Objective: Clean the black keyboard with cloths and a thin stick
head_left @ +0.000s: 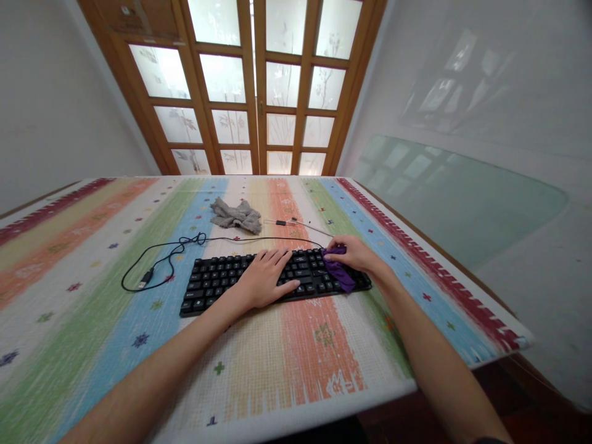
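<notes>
A black keyboard (215, 280) lies on the table, slightly tilted across my view. My left hand (264, 279) rests flat on its middle keys, fingers spread. At the keyboard's right end, my right hand (348, 251) pinches a purple cloth (340, 271), which drapes over the keys there. Part of the number pad is hidden under the cloth and hand. From the back of the keyboard runs a black cable (160, 246), looped at the left and ending in a USB plug (146, 277).
Behind the keyboard sits a crumpled grey cloth (235, 214). To its right are a small black piece (280, 222) and a thin light stick (314, 227). A striped tablecloth (194, 382) covers the table. A glass panel (453, 191) leans at the right wall; wooden doors (259, 105) stand beyond.
</notes>
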Motion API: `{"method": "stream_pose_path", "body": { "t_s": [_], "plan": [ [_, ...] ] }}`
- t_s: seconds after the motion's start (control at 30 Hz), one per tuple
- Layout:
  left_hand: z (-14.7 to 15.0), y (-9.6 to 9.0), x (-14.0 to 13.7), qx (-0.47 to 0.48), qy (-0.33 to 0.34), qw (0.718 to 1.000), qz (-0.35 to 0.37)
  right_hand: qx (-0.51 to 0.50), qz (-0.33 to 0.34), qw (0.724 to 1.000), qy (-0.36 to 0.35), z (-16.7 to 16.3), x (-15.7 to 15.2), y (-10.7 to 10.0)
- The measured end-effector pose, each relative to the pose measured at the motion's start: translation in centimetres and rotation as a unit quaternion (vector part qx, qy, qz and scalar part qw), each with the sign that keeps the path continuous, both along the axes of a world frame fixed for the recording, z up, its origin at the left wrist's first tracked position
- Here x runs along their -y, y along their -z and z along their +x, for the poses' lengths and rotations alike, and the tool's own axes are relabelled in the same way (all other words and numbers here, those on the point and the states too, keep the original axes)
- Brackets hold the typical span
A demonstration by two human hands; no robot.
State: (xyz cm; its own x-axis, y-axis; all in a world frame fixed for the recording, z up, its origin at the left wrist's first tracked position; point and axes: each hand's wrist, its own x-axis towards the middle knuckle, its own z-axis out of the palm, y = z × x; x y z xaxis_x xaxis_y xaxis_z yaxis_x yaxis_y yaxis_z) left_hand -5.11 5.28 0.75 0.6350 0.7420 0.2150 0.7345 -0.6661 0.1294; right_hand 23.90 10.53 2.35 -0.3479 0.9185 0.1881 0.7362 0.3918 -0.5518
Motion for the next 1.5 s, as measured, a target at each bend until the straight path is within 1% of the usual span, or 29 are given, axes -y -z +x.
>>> {"method": "stream_pose_path", "body": {
  "t_s": [0.17,0.33,0.43,0.53,0.63,0.7,0.77,0.83,0.93,1.13,1.4,1.5],
  "plan": [
    [0.0,0.1,0.0,0.003,0.002,1.0,0.001,-0.006,0.02,1.0,0.017,-0.3,0.1,0.3],
    [-0.1,0.3,-0.1,0.018,0.009,1.0,0.006,0.028,0.062,0.997,0.033,-0.8,0.3,0.5],
    [-0.1,0.3,-0.1,0.019,0.009,1.0,0.008,0.039,0.076,0.996,0.033,-1.0,0.4,0.4],
    [-0.1,0.3,0.0,0.01,0.006,1.0,0.006,0.009,0.072,0.997,0.02,-1.1,0.5,0.2],
    [-0.1,0.3,-0.1,0.013,0.008,1.0,0.011,-0.021,0.068,0.997,-0.01,-1.3,0.7,0.1],
    [-0.1,0.4,-0.1,0.018,0.01,1.0,0.016,-0.015,0.069,0.997,-0.037,-1.6,0.8,0.0],
    [-0.1,0.5,-0.2,0.018,0.01,1.0,0.018,0.002,0.075,0.996,-0.048,-1.7,0.8,0.1],
    [-0.1,0.5,-0.2,0.016,0.007,1.0,0.018,0.022,0.089,0.995,-0.033,-1.8,0.8,0.2],
    [-0.1,0.5,-0.1,0.017,0.006,1.0,0.018,0.048,0.105,0.993,0.008,-1.9,0.7,0.4],
    [0.0,0.4,-0.1,0.006,0.003,1.0,0.016,0.057,0.082,0.994,0.044,-2.2,0.6,0.7],
    [0.0,0.2,0.0,0.009,0.004,1.0,0.012,0.003,0.051,0.998,0.04,-2.0,0.3,1.2],
    [0.0,0.1,0.0,0.006,0.002,1.0,0.011,-0.002,0.052,0.997,0.049,-2.1,0.1,1.3]
  ]
}}
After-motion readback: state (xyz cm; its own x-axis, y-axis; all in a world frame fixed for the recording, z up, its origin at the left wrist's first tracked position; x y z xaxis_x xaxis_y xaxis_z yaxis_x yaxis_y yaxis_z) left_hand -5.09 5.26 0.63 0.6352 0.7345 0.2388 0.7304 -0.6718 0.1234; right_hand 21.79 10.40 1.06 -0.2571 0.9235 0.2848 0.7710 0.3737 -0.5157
